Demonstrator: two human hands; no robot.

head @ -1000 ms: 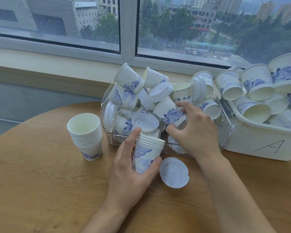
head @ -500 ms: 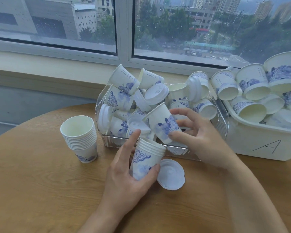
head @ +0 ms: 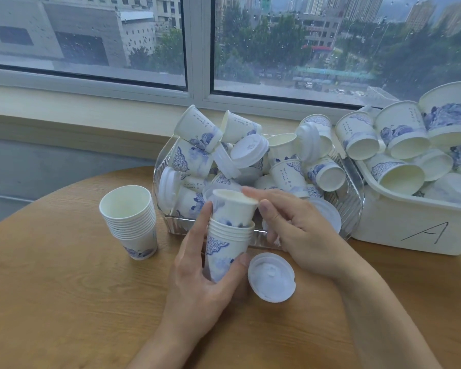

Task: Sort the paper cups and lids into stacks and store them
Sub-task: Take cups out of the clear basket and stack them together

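Head view: right hand (head: 301, 230) has lifted a paper cup (head: 234, 209) out of the clear bin (head: 353, 206) since a second ago and pinches it halfway into the held stack (head: 228, 249), which left hand (head: 197, 278) grips. So stack grows; many loose cups remain. Round wooden table (head: 51, 302) holds a finished stack (head: 131, 219), loose lid (head: 272, 278), white tub marked A (head: 410, 235); rainy window behind.
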